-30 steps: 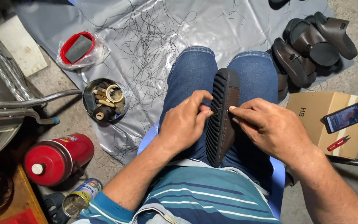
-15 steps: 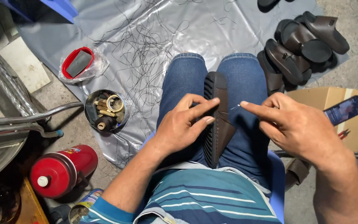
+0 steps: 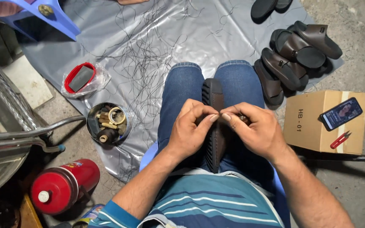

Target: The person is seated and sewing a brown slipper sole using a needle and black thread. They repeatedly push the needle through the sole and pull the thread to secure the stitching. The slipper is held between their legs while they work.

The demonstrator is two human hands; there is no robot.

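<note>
The left hand (image 3: 189, 133) and right hand (image 3: 256, 131) meet over a dark sandal (image 3: 213, 126) that stands on its edge between the person's knees, ridged sole facing left. Both hands curl inward, thumb and forefinger tips nearly touching each other at the sandal's upper edge, pinching something too small to make out. The right palm also closes on a small object that is mostly hidden.

The person sits in jeans on a blue seat (image 3: 148, 154). Beneath lies a grey sheet (image 3: 216, 33) strewn with black thread. Left of the knee stands a tin (image 3: 108, 123) of spools, beyond it a red-rimmed tray (image 3: 80, 78) in a clear bag. A red canister (image 3: 64, 185) lies near the left elbow. To the right a pile of sandals (image 3: 294, 55) rests on the sheet's edge, and a cardboard box (image 3: 313, 126) carries a phone (image 3: 341, 113) and red snips (image 3: 340, 139).
</note>
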